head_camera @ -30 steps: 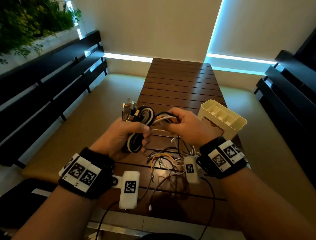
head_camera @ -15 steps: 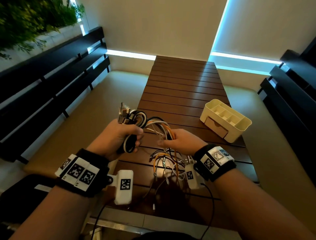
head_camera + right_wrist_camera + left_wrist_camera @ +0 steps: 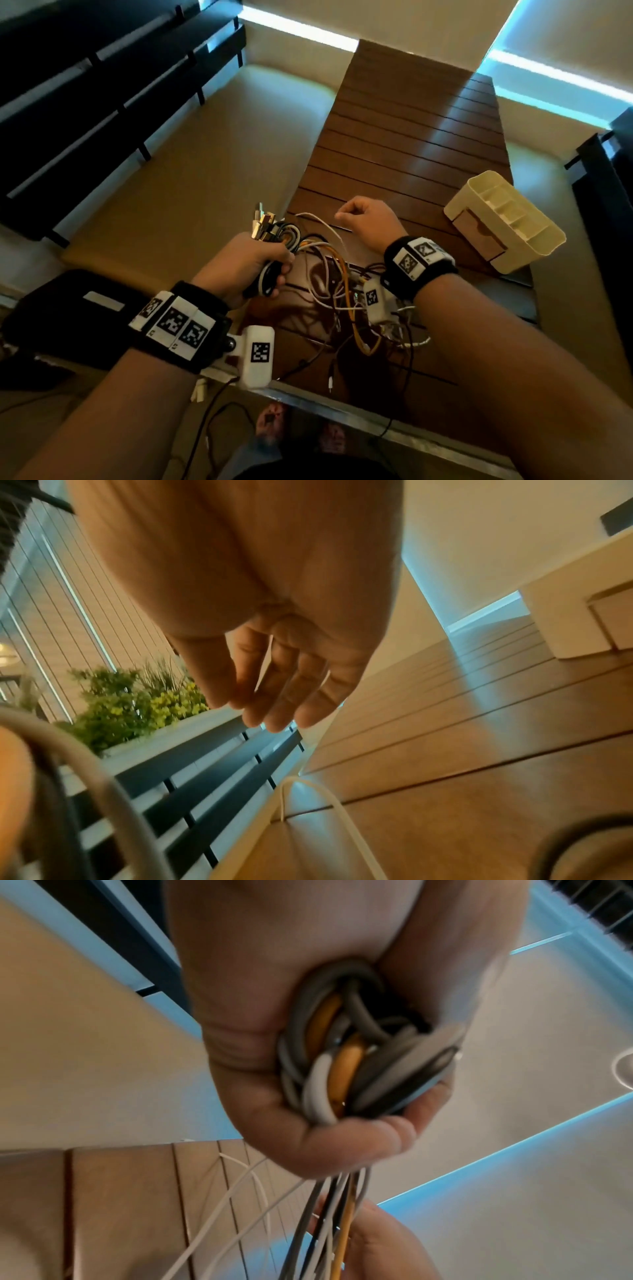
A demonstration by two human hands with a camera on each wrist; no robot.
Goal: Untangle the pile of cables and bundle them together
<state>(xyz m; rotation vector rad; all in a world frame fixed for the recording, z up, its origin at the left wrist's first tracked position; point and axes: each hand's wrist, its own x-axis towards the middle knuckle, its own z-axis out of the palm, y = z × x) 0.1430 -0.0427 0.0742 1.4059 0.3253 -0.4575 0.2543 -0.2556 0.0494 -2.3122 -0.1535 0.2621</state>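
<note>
Wrist-worn equipment on both bare forearms

Each forearm is bare, with no sleeve. The left wrist carries a black band [image 3: 178, 325] fitted with three white plates, each printed with a black square marker; a white camera housing [image 3: 257, 356] with one such marker is fixed to it on a small metal joint, a thin black lead running from its underside. The right wrist carries a matching black band [image 3: 419, 265] with marker plates and a white marked housing [image 3: 376, 299].
</note>
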